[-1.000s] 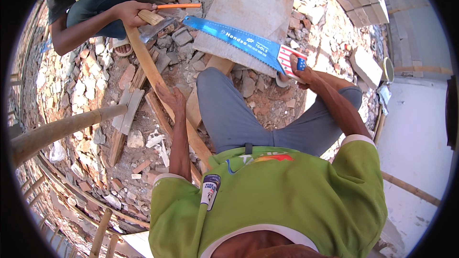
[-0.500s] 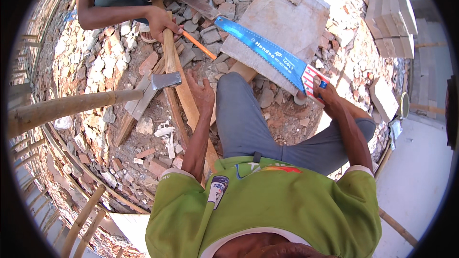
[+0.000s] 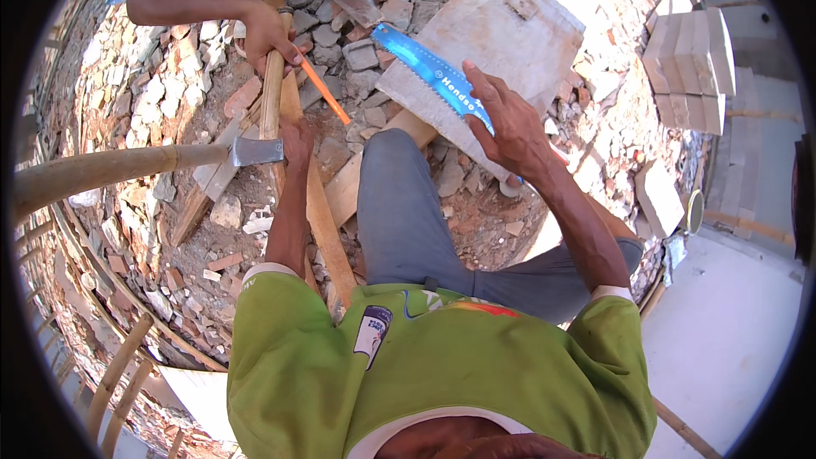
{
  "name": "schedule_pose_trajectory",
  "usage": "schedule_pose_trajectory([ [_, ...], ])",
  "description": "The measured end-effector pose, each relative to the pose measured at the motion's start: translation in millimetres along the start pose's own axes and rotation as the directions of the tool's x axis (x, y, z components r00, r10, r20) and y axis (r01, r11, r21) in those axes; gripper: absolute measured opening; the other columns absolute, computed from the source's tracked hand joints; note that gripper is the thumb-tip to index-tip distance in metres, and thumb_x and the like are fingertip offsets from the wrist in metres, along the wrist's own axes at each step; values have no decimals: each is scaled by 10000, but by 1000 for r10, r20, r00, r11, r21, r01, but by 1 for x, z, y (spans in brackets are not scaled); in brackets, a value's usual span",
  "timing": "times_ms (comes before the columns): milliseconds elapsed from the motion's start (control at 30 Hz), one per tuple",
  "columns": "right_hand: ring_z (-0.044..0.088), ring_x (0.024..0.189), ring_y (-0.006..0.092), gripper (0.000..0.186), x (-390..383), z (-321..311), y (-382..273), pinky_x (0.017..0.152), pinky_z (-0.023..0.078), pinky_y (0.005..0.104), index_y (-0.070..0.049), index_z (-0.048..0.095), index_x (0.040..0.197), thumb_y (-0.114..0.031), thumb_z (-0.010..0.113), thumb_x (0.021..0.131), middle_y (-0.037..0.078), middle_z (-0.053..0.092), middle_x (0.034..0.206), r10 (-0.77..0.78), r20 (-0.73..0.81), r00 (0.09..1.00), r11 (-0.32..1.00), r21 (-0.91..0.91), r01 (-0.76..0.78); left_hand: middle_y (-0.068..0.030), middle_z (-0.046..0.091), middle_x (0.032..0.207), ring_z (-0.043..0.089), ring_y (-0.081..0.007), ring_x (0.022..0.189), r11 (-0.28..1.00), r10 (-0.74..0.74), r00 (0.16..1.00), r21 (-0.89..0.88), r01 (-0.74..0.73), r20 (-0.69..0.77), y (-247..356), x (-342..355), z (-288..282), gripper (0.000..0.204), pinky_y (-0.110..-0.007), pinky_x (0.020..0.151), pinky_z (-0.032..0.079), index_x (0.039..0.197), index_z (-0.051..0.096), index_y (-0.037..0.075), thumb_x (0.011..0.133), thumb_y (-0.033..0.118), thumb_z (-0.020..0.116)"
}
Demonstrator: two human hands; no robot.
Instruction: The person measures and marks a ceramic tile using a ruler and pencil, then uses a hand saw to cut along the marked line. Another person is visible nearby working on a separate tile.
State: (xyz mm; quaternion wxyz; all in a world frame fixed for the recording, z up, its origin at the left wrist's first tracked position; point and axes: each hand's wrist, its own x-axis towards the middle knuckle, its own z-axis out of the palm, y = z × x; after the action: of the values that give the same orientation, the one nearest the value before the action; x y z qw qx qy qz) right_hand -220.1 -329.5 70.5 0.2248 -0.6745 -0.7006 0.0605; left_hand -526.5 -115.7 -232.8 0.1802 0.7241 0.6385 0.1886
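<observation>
My right hand (image 3: 512, 132) is raised over the blue saw (image 3: 410, 58), fingers apart and holding nothing. The saw lies on the pale board (image 3: 546, 17), its handle mostly hidden behind that hand. My left hand (image 3: 296, 140) grips a long wooden plank (image 3: 329, 242) left of my knee, beside an axe head (image 3: 257, 151). A co-worker's hand (image 3: 268, 34) holds a wooden handle (image 3: 274, 93) above the axe head, along with an orange stick (image 3: 325, 93).
A bamboo pole (image 3: 110, 176) juts in from the left over broken brick rubble (image 3: 153, 85). Pale blocks (image 3: 684, 68) are stacked at upper right, above a white surface (image 3: 731, 306). The co-worker crouches at upper left, and more bamboo poles (image 3: 119, 374) stand at lower left.
My right hand has released the saw handle and moved left over the blade, fingers opening. My left hand has risen along the plank. The co-worker's hand and axe shifted, and the orange stick tilted downward.
</observation>
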Motion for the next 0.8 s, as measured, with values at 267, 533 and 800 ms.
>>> schedule_pose_trajectory([
  [267,663,907,285,772,129,124,-14,727,570,379,-293,387,1474,-60,711,812,191,564,1226,-424,-49,904,903,59,427,-276,360,1439,367,-442,1323,981,-194,942,55,186,276,37,23,-6,905,-555,1111,255,1493,200,-8,868,517,592],
  [533,669,896,280,618,164,168,0,684,574,363,-168,525,1370,-47,708,792,184,610,1132,-545,-210,812,782,220,583,-238,372,1440,382,-406,1327,984,-91,987,163,70,129,62,8,-17,917,-505,1100,294,1496,200,12,857,524,611],
  [800,638,971,303,333,164,161,22,717,559,355,-18,639,1133,-16,661,801,185,602,1108,-472,44,880,636,708,306,-217,421,1402,434,-384,1290,959,-95,994,272,79,47,25,12,23,875,-460,1048,379,1492,212,19,867,460,637],
])
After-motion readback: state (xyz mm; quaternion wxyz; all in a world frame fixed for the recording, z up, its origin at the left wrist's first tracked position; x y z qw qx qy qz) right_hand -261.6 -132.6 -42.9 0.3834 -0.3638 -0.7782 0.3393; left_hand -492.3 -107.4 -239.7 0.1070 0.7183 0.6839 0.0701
